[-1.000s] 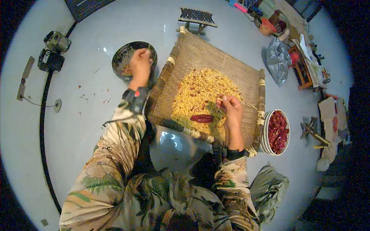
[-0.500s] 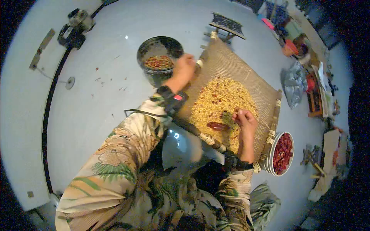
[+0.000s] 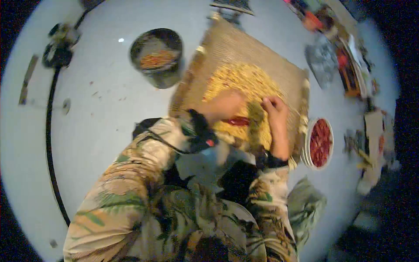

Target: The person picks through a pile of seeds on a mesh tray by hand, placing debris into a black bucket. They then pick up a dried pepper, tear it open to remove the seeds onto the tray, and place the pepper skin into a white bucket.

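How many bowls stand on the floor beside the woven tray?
2. A dark bowl stands left of the woven tray; a white bowl with red chilies stands right of it. Clutter may hide more.

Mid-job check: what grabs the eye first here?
A heap of yellow seeds lies on the square woven tray at centre, left hand and right hand over it, a dried red chilli between them. A white bowl of red chillies sits right of it; a dark round bucket stands upper left.

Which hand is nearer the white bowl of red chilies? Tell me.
Right. The right hand is over the woven tray, toward the white bowl; the left hand is farther across the tray.
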{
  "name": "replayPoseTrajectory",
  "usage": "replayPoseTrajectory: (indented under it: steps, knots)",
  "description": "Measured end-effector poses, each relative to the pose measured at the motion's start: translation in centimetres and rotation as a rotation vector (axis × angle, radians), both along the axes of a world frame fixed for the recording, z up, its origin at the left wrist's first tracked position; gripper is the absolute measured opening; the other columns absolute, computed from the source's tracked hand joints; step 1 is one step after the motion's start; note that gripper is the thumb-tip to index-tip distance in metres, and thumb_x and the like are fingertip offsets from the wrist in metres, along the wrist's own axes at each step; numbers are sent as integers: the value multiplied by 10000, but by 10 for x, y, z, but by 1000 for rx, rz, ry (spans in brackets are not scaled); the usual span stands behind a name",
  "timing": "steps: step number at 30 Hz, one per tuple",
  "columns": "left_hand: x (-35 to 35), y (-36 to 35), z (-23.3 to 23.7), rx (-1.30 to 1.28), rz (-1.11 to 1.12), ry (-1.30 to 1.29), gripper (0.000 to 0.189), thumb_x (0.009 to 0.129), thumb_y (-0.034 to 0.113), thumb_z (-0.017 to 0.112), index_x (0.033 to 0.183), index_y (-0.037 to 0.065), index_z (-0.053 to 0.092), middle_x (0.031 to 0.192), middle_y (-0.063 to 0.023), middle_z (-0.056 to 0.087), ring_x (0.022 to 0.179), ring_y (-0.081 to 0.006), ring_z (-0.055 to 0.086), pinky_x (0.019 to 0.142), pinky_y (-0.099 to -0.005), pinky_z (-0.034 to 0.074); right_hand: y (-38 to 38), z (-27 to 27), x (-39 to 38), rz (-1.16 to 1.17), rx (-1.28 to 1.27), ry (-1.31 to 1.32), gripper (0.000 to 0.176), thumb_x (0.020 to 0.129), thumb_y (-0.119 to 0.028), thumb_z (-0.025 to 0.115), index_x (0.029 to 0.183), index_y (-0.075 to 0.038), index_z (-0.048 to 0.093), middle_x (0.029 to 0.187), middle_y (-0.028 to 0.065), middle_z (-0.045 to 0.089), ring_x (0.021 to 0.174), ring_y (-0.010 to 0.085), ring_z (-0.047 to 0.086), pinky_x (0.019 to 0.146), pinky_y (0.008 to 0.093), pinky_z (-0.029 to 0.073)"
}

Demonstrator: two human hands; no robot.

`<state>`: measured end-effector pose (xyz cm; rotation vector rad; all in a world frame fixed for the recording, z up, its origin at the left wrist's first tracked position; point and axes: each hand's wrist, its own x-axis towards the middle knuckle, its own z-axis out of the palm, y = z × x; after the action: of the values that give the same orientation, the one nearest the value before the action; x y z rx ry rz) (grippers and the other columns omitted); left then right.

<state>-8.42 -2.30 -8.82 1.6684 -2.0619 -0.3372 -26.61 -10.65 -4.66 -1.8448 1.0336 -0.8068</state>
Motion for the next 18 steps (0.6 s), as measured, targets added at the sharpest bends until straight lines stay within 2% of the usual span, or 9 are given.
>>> replayPoseTrajectory:
  steps: [2, 3, 4, 7, 10, 11, 18]
  knots:
    - [2, 8, 45, 315, 84, 0, 267, 669, 105, 579, 915, 7, 545, 946, -188, 571, 910, -331, 552, 758, -416, 446, -4, 1, -2, -52, -33, 37, 187, 822, -184, 597, 798, 1, 600, 697, 33, 588, 656, 104, 541, 615, 231, 434]
    - [8, 11, 35, 191, 71, 16, 260, 673, 118, 585, 905, 7, 549, 941, -186, 575, 907, -335, 552, 758, -421, 444, -9, -3, -5, -77, -76, 59, 166, 767, -182, 623, 816, -24, 640, 741, 91, 644, 695, 164, 588, 666, 289, 462]
    - [11, 13, 25, 70, 64, 40, 254, 677, 131, 590, 895, 7, 553, 936, -183, 578, 904, -339, 552, 759, -426, 442, -5, 4, -6, -83, -39, 36, 173, 763, -191, 625, 810, -25, 640, 745, 100, 645, 694, 180, 594, 666, 299, 465]
    - [10, 11, 20, 31, 32, 8, 311, 681, 200, 639, 904, 2, 551, 934, -191, 576, 904, -348, 550, 760, -428, 440, -6, 11, -4, -118, -29, 21, 192, 753, -211, 626, 795, -24, 637, 745, 122, 644, 689, 221, 607, 663, 322, 471]
    - [-8, 8, 24, 250, -8, -24, 403, 661, 266, 687, 928, 2, 539, 953, -194, 569, 929, -346, 540, 775, -422, 439, -9, 7, -8, -142, -86, 37, 204, 750, -223, 620, 789, -24, 636, 750, 139, 639, 695, 254, 613, 659, 338, 472]
    - [-17, 10, 23, 224, -45, -58, 456, 639, 300, 713, 940, 9, 532, 957, -186, 564, 926, -349, 537, 773, -424, 441, -9, 8, -10, -141, -106, 36, 208, 749, -227, 618, 789, -24, 636, 753, 145, 638, 699, 264, 614, 658, 343, 472]
    - [-41, 10, -17, 142, -108, -115, 369, 632, 234, 712, 882, 33, 529, 903, -164, 564, 859, -332, 554, 738, -406, 455, -12, 7, -12, -166, -55, -8, 221, 741, -241, 618, 790, -26, 632, 753, 165, 627, 716, 296, 612, 657, 360, 472]
